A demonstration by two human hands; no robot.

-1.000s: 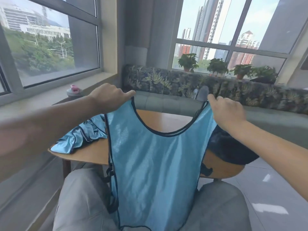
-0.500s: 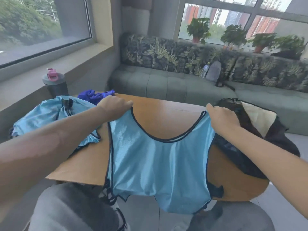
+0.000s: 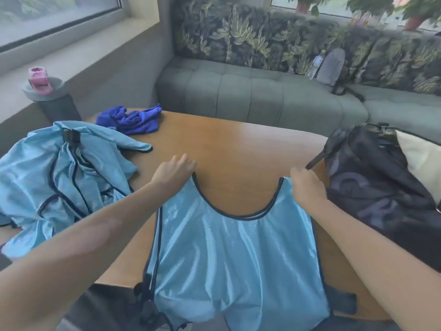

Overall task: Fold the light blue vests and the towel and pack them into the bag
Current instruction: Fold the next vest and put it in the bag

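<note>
A light blue vest (image 3: 233,254) with dark trim lies spread on the wooden table (image 3: 238,149), its hem hanging over the near edge. My left hand (image 3: 173,172) grips its left shoulder strap and my right hand (image 3: 306,183) grips the right strap. A heap of more light blue vests (image 3: 62,177) sits at the table's left. A crumpled dark blue towel (image 3: 133,119) lies at the far left. The black bag (image 3: 377,187) rests at the right, with a cream lining showing.
A grey bottle with a pink lid (image 3: 47,96) stands by the window sill at far left. A grey sofa (image 3: 250,94) with leaf-patterned cushions runs behind the table, holding a grey backpack (image 3: 330,68) and a water bottle. Bare wood shows in the middle of the table.
I have lowered the vest from held up in the air onto the table and spread it flat. The view tipped downward; both hands kept their hold on the straps.
</note>
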